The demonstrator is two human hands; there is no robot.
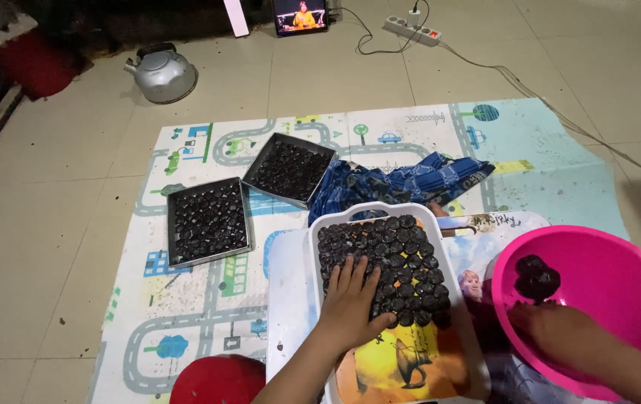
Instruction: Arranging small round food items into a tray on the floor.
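You have open mat point(186, 314) along its left edge; two dark trays point(208, 222) block the far left, the blue cloth point(403, 183) the middle, the pink bowl point(612, 292) the right edge.

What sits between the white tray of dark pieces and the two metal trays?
In the head view, a crumpled blue cloth lies between the white tray and the metal trays.

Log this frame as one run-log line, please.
left hand: flat on dark pieces in white tray | right hand: inside pink bowl near dark lump | two metal trays filled, on mat
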